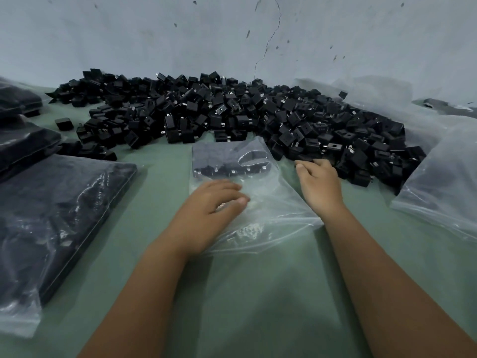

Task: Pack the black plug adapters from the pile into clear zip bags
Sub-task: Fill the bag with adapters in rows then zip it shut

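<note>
Hundreds of small black plastic plug adapters (pixel 232 115) lie in a long heap against the pale wall (pixel 232 34), at the far side of the green worktop (pixel 245 293). The heap is near the person, so each hand can reach it without moving the body.

Directly in front of the heap lies one clear zip bag (pixel 258 202), flat on the worktop, with its far end touching the edge of the pile. Some adapters are already inside it, gathered at the far end; the near part looks without content. I judge that the bag is only partly filled.

The left hand (pixel 214 200) rests on top of this bag with relaxed, nearly straight fingers and grips nothing. It seems to press the plastic down so the bag does not slide. The right hand (pixel 318 182) is at the near edge of the heap, just beside the bag, with its fingers bent onto some adapters. Whether it really holds one, I cannot tell, because the fingertips are hidden among the black pieces. Probably it is collecting the next adapters.

On the left side, several filled clear bags of adapters (pixel 51 215) lie flat and partly stacked, well apart from the pile, which keeps finished work separate. On the right, more crumpled clear plastic bags (pixel 438 182) lie against the heap.
</note>
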`<action>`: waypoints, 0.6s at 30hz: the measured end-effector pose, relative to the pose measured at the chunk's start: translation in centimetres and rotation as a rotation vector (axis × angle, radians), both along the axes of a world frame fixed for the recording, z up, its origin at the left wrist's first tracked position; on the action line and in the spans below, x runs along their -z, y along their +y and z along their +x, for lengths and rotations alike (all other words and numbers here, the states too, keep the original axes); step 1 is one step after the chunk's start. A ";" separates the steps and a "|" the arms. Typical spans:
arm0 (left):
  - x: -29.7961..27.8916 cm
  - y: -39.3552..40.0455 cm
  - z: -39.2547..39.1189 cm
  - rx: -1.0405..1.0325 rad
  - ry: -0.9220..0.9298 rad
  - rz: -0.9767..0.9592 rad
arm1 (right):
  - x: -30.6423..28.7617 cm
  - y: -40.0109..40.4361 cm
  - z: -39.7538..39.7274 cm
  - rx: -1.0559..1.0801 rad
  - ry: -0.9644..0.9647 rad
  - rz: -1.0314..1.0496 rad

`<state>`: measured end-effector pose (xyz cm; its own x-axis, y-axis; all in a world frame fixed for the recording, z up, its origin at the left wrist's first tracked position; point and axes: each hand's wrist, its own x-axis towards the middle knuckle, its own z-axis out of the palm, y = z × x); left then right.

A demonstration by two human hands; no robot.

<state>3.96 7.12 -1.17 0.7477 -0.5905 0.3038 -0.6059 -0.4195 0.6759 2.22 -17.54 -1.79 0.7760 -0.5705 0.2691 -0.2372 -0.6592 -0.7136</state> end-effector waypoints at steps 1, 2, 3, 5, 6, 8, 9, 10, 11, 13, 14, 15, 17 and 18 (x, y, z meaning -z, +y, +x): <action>-0.3 0.0 -0.3 0.068 0.060 -0.018 | -0.1 0.0 -0.3 0.016 -0.088 0.070; -0.5 -0.1 -0.6 0.120 0.100 0.009 | -0.2 0.0 -0.6 0.043 -0.175 0.135; -0.6 -0.2 -0.7 0.158 0.116 0.069 | -0.3 0.1 -1.0 0.080 -0.251 0.188; -0.7 -0.2 -0.8 0.192 0.118 0.175 | -0.6 0.2 -1.9 0.147 -0.368 0.267; -0.7 -0.2 -0.8 0.193 0.137 0.175 | -0.6 0.4 -2.3 0.162 -0.413 0.279; -0.6 -0.1 -0.8 0.177 0.235 0.081 | -0.7 1.0 -3.1 0.201 -0.476 0.244; -0.5 -0.1 -0.8 0.153 0.282 0.021 | -0.8 1.4 -3.4 0.234 -0.516 0.214; -0.4 -0.1 -0.8 0.123 0.313 -0.030 | -1.1 1.9 -3.7 0.268 -0.573 0.183; -0.4 -0.2 -0.8 0.097 0.330 -0.079 | -1.4 2.5 -4.0 0.293 -0.645 0.158; -0.6 -0.2 -0.7 0.063 0.369 -0.179 | -2.2 4.0 -4.7 0.285 -0.779 0.145; -0.7 -0.2 -0.7 0.042 0.393 -0.222 | -2.7 5.0 -5.0 0.245 -0.819 0.167; -0.8 -0.2 -0.7 0.014 0.411 -0.247 | -3.2 6.1 -5.3 0.189 -0.845 0.168; -1.0 -0.2 -0.7 -0.015 0.433 -0.245 | -3.6 8.7 -5.8 0.030 -0.904 0.013; -1.1 -0.2 -0.8 0.002 0.447 -0.236 | -3.3 10.0 -5.9 -0.079 -0.925 -0.094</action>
